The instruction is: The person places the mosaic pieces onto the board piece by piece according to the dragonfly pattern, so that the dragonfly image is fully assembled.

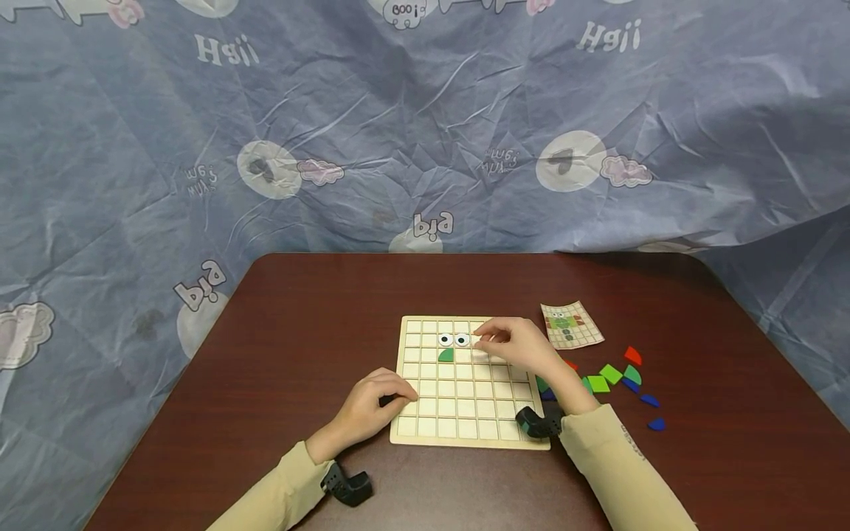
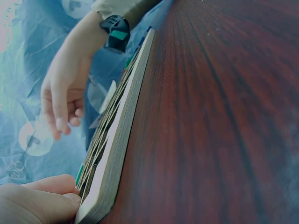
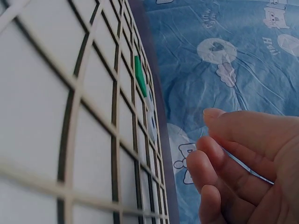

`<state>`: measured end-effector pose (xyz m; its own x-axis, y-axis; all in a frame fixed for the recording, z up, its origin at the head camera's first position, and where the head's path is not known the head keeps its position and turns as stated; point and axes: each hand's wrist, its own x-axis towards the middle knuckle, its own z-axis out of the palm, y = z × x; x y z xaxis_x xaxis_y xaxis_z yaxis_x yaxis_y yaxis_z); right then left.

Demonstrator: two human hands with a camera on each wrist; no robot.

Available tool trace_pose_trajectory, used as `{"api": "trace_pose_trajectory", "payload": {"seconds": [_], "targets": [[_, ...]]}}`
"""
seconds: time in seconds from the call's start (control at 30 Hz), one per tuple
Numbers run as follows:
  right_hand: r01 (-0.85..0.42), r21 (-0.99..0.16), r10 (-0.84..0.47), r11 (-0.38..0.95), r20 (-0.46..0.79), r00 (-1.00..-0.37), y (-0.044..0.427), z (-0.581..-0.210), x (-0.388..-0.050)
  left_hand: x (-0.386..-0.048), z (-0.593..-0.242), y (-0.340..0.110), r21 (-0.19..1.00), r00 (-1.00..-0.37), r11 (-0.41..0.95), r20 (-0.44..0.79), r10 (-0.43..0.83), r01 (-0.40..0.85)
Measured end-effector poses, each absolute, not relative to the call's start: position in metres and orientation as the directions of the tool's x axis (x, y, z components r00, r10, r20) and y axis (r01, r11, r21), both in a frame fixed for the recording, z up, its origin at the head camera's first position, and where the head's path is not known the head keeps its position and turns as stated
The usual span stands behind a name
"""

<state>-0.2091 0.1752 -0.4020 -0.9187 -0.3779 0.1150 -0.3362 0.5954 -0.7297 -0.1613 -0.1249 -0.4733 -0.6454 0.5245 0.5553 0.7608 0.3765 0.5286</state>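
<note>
A pale grid board [image 1: 465,407] lies on the dark table, with two round eye pieces [image 1: 454,340] side by side in its upper part and a green quarter piece [image 1: 446,355] directly below the left one. My left hand [image 1: 372,402] rests at the board's left edge, fingertips on the rim; the left wrist view shows its thumb and finger [image 2: 44,198] against that edge. Over the upper right of the board, my right hand [image 1: 521,345] hovers with bent, relaxed fingers. In the right wrist view nothing shows between the fingers of that hand [image 3: 243,163], and a gap separates them from the grid.
Right of the board lie loose pieces: light green squares [image 1: 598,384], a red quarter [image 1: 633,355], blue ones [image 1: 656,425] and dark green ones. A patterned card [image 1: 572,325] lies behind them. A printed cloth [image 1: 398,133] hangs behind the table [image 1: 319,295].
</note>
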Motion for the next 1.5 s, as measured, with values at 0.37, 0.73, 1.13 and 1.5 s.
{"api": "trace_pose_trajectory", "payload": {"seconds": [0.37,0.73,1.13,1.5], "targets": [[-0.339,-0.689,-0.351,0.641,0.129,-0.927,0.209,-0.408,-0.200,-0.160,-0.472,-0.124,0.526,-0.647,0.381,0.559,0.519,0.760],[-0.352,-0.677,-0.365,0.647,0.131,-0.922,0.243,-0.414,-0.187,-0.160,-0.470,-0.123,0.530,-0.647,0.378,0.557,0.520,0.759],[-0.326,-0.723,-0.420,0.610,0.054,-0.906,0.270,-0.424,-0.177,-0.161,-0.472,-0.124,0.527,-0.645,0.377,0.562,0.518,0.762],[-0.333,-0.732,-0.455,0.594,0.035,-0.890,0.276,-0.431,-0.178,-0.161,-0.471,-0.124,0.527,-0.650,0.384,0.555,0.520,0.758]]}}
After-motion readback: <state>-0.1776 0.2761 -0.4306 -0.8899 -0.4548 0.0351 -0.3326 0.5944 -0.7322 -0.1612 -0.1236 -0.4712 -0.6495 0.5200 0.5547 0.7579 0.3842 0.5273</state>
